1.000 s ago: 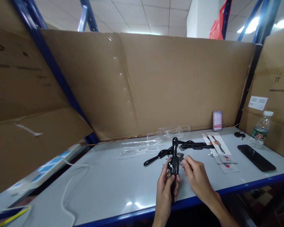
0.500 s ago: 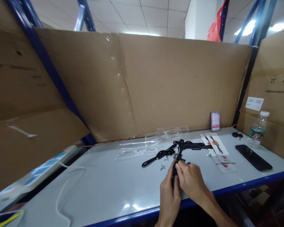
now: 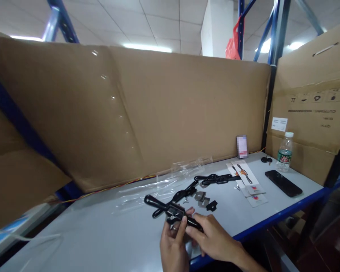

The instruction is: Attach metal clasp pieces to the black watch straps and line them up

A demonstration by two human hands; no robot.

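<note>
A black spokeshave (image 3: 174, 209) is held above the front of the table, its free handle pointing up and left. My left hand (image 3: 174, 243) is closed around its middle from below, thumb near the body. The other handle is gripped by my right hand (image 3: 212, 236). Just behind, a second spokeshave (image 3: 184, 194) lies on the table, partly covered by the held one. More black spokeshaves (image 3: 219, 179) lie further back. Grey metal blades (image 3: 200, 197) and a black cap plate (image 3: 212, 206) rest right of the held tool. A small thumbscrew (image 3: 186, 200) is near them.
Clear plastic packaging (image 3: 161, 185) lies along the back cardboard wall (image 3: 187, 109). To the right are printed cards (image 3: 248, 177), a black phone (image 3: 283, 183), keys (image 3: 266, 159) and a water bottle (image 3: 285, 153). A power strip (image 3: 8, 230) runs along the left edge.
The spokeshave has turned from nearly upright to slanting left, with its middle showing. My right hand has shifted onto its right handle. The blades and cap plate are now uncovered; the view has swung right.
</note>
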